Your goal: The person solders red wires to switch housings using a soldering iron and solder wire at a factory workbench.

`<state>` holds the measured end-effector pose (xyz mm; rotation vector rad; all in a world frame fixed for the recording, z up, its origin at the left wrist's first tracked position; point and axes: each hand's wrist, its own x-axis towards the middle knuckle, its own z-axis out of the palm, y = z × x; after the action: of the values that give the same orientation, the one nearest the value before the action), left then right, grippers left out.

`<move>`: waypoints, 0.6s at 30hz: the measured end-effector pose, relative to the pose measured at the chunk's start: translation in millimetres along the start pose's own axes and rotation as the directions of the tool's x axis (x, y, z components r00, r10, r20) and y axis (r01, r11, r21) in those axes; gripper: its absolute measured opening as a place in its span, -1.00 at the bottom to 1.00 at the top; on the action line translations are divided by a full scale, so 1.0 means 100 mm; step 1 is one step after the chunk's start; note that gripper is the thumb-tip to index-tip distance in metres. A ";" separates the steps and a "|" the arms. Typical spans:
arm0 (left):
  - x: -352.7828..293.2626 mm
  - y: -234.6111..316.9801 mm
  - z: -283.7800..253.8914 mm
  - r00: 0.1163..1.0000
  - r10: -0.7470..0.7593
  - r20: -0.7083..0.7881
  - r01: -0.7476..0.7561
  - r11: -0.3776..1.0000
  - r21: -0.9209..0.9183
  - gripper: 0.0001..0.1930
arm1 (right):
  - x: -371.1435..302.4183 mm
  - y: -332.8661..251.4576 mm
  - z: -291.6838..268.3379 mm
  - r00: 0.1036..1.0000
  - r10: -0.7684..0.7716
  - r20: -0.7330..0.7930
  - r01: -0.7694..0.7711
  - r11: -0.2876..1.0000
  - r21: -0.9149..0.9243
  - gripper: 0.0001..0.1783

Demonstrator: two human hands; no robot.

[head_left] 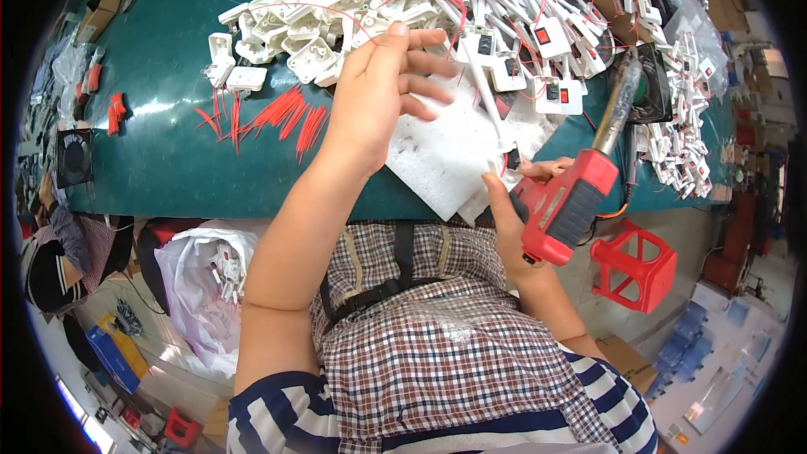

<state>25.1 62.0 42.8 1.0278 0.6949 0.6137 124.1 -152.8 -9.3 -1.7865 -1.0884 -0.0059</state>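
Observation:
My right hand (pixel 508 210) holds a red and black soldering gun (pixel 559 208), its long grey metal barrel pointing up and away. Close to that hand's thumb and fingertips are a small black part and the end of a white cable (pixel 485 105); whether the fingers touch them I cannot tell. My left hand (pixel 382 76) is raised over the table with its fingers apart and nothing in it. Beneath it lie a heap of white plastic housings (pixel 315 50) and a white sheet (pixel 437 155). Several cabled white housings with red or black switches (pixel 551 36) lie to its right.
Red sleeves (pixel 286 113) lie loose on the green table (pixel 185 147). A black fan (pixel 651 84) stands by the barrel, with more switch pieces (pixel 685 134) beyond. Below are a red stool (pixel 636 265) and a white sack (pixel 202 286). Another person sits far left.

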 end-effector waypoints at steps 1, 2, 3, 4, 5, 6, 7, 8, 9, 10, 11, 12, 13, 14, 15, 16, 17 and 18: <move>0.01 -0.02 -0.02 0.999 0.039 0.014 -0.040 0.992 0.120 -0.49 | 0.00 0.01 -0.02 1.000 0.000 -0.006 0.000 1.000 -0.003 -0.16; 0.00 -0.04 0.03 0.984 0.164 -0.074 -0.142 0.961 0.238 -0.51 | 0.00 0.01 -0.04 0.999 0.027 -0.035 -0.026 0.999 0.048 -0.16; 0.02 -0.04 0.02 0.984 0.165 -0.066 -0.145 0.961 0.237 -0.51 | 0.00 0.02 -0.06 0.996 0.055 -0.064 -0.049 0.994 0.099 -0.15; 0.03 0.00 0.00 0.945 0.317 -0.075 -0.245 0.845 0.476 -0.55 | 0.02 0.01 -0.10 0.997 0.005 -0.076 0.002 0.996 0.090 -0.14; 0.04 0.04 0.00 0.887 0.461 -0.044 -0.310 0.662 0.682 -0.57 | 0.04 0.00 -0.14 0.997 0.006 -0.080 0.001 0.996 0.088 -0.14; 0.05 0.09 0.03 0.870 0.492 -0.031 -0.312 0.597 0.739 -0.56 | 0.05 -0.01 -0.19 0.998 0.017 -0.067 -0.015 0.999 0.041 -0.14; 0.08 0.16 0.05 0.869 0.494 -0.026 -0.316 0.596 0.738 -0.56 | 0.06 -0.01 -0.22 0.998 0.028 -0.055 -0.029 1.000 -0.006 -0.15; 0.14 0.21 0.07 0.879 0.473 0.056 -0.342 0.546 0.765 -0.54 | 0.06 -0.01 -0.23 0.998 0.028 -0.061 -0.028 1.000 -0.008 -0.15; 0.22 0.26 0.08 0.885 0.446 0.137 -0.371 0.495 0.786 -0.52 | 0.05 0.00 -0.23 0.996 0.026 -0.083 -0.026 1.000 0.009 -0.15; 0.31 0.32 0.09 0.893 0.421 0.155 -0.378 0.518 0.767 -0.47 | 0.06 -0.01 -0.23 0.995 0.021 -0.101 -0.018 0.999 0.034 -0.16; 0.46 0.35 0.07 0.892 0.425 0.157 -0.381 0.516 0.767 -0.47 | 0.07 -0.03 -0.23 0.994 0.018 -0.103 -0.015 0.999 0.034 -0.16; 0.62 0.39 0.03 0.939 0.295 0.177 -0.307 0.486 0.818 -0.47 | 0.07 -0.06 -0.23 0.994 0.043 -0.103 -0.040 0.999 0.032 -0.17; 0.68 0.45 0.08 0.969 0.154 0.192 -0.241 0.442 0.864 -0.44 | 0.08 -0.07 -0.24 0.992 0.073 -0.107 -0.071 0.997 0.024 -0.17; 0.63 0.51 0.13 0.980 0.109 0.164 -0.196 0.459 0.866 -0.37 | 0.10 -0.09 -0.26 0.991 0.075 -0.114 -0.073 0.997 0.021 -0.17; 0.62 0.53 0.14 0.979 0.108 0.171 -0.202 0.458 0.866 -0.37 | 0.12 -0.10 -0.27 0.989 0.092 -0.118 -0.093 0.996 -0.001 -0.17; 0.61 0.56 0.14 0.963 0.203 0.179 -0.232 0.276 0.933 -0.37 | 0.12 -0.11 -0.28 0.986 0.111 -0.123 -0.114 0.993 -0.024 -0.17; 0.59 0.58 0.16 0.934 0.295 0.203 -0.237 0.083 0.968 -0.37 | 0.13 -0.09 -0.28 0.985 0.116 -0.129 -0.120 0.992 -0.028 -0.17; 0.52 0.59 0.18 0.948 0.280 0.154 -0.178 0.062 0.982 -0.44 | 0.14 -0.07 -0.28 0.979 0.121 -0.162 -0.124 0.992 -0.009 -0.17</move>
<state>63.9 114.2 91.4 2.5254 1.0600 0.3702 140.1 -163.7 15.8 -1.8339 -0.8649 -0.0854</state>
